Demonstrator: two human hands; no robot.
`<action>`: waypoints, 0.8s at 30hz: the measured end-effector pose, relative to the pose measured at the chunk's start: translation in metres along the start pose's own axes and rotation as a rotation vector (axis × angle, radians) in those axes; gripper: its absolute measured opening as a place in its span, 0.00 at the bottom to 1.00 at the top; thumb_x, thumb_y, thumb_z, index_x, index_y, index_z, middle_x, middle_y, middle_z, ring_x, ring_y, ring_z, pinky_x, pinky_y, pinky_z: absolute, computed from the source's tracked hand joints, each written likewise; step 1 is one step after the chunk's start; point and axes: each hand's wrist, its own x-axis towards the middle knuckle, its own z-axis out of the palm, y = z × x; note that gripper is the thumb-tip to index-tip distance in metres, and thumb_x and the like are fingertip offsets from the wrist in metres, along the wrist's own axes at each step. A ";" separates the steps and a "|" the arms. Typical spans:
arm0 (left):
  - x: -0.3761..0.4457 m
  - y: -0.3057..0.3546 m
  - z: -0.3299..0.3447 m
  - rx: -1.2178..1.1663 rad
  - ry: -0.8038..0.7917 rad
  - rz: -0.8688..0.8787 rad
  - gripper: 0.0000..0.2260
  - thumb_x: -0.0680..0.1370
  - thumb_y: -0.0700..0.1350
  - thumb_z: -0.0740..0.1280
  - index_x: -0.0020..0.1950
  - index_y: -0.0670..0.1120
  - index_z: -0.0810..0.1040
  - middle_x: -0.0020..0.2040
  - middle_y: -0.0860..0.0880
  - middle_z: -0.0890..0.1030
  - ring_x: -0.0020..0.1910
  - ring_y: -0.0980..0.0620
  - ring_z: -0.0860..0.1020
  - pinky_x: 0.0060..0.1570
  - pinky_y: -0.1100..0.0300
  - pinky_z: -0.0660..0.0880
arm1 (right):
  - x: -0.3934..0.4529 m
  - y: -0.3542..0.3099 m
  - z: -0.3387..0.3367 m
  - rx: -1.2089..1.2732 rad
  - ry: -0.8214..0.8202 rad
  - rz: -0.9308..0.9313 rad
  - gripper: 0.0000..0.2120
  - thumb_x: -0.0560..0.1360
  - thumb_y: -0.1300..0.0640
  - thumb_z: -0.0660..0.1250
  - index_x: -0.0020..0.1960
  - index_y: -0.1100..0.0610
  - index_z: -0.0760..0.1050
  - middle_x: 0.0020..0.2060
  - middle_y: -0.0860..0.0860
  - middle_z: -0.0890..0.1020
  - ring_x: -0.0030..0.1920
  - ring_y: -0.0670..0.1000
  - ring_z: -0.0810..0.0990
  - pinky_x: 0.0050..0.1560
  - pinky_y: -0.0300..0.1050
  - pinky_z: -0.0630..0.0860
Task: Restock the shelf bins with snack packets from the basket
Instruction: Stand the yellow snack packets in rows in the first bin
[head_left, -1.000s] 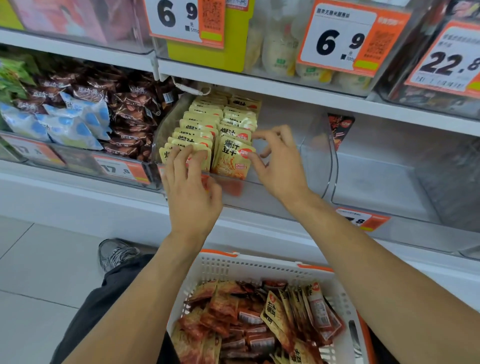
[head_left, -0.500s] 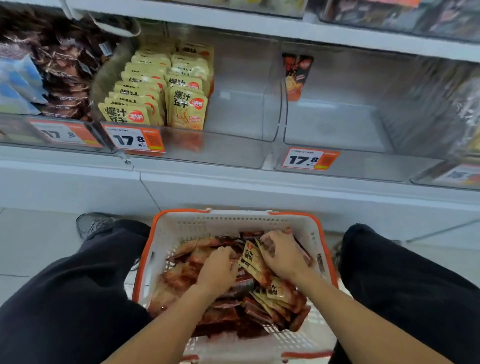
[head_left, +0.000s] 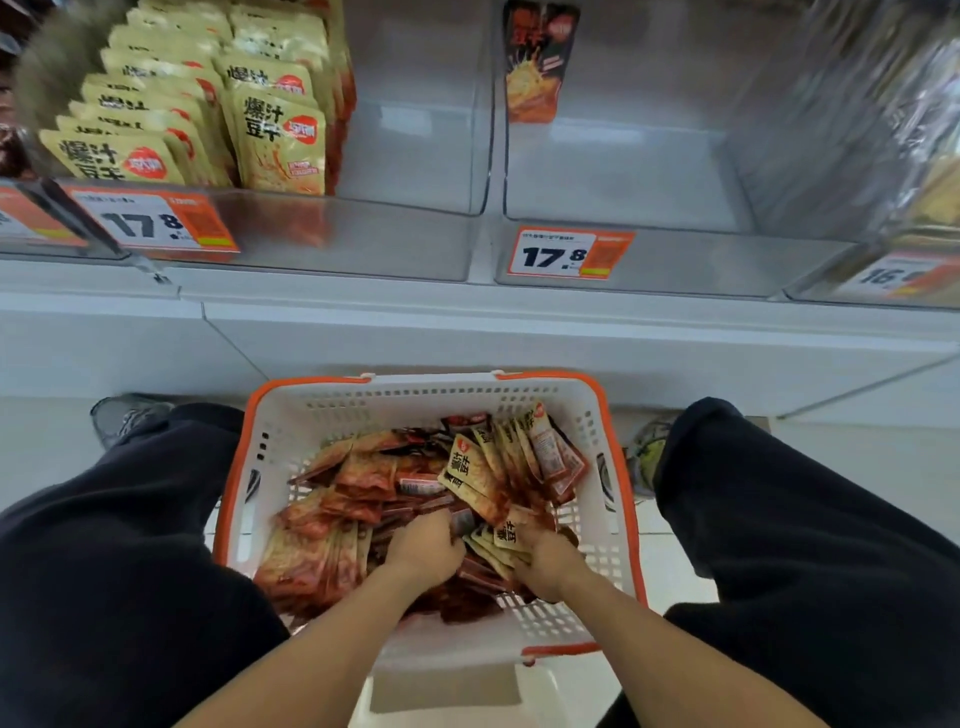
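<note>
Down between the knees sits the white basket (head_left: 582, 415) with the orange rim, still pretty full of red and yellow snack packets (head_left: 374, 478). Both hands are buried in the near end of the pile: left hand (head_left: 423, 545) has its fingers curled down around some packets, right hand (head_left: 545, 553) is gripping a small stack of yellow ones (head_left: 501, 538). Up on the far left, the shelf bin (head_left: 395, 228) holds two rows of yellow packets (head_left: 278, 140); the bin (head_left: 675, 254) to its right holds just one red packet (head_left: 537, 62) at the back.

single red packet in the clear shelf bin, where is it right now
In the head view the red snack packet stands alone at the back left corner of the clear plastic bin right of the yellow packets, above the 17.8 price tag.
</note>
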 end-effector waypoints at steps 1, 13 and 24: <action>0.000 0.004 0.001 0.034 -0.015 0.009 0.08 0.78 0.50 0.62 0.49 0.47 0.77 0.50 0.47 0.83 0.53 0.43 0.80 0.52 0.52 0.75 | 0.001 0.001 0.000 0.020 -0.009 0.005 0.22 0.78 0.55 0.66 0.71 0.55 0.72 0.66 0.54 0.78 0.65 0.56 0.76 0.65 0.45 0.72; 0.014 0.019 0.021 -0.077 0.060 -0.125 0.07 0.75 0.52 0.71 0.45 0.50 0.78 0.45 0.51 0.82 0.52 0.48 0.81 0.58 0.48 0.74 | -0.013 0.002 -0.001 0.294 0.024 -0.037 0.18 0.75 0.62 0.66 0.64 0.54 0.77 0.53 0.52 0.82 0.54 0.53 0.81 0.56 0.39 0.77; -0.022 0.035 -0.069 -0.021 -0.099 0.183 0.10 0.76 0.45 0.72 0.54 0.49 0.74 0.42 0.54 0.77 0.41 0.55 0.76 0.37 0.63 0.70 | -0.010 -0.055 -0.065 0.596 -0.026 -0.175 0.39 0.67 0.61 0.80 0.75 0.54 0.67 0.55 0.50 0.80 0.49 0.47 0.81 0.47 0.38 0.79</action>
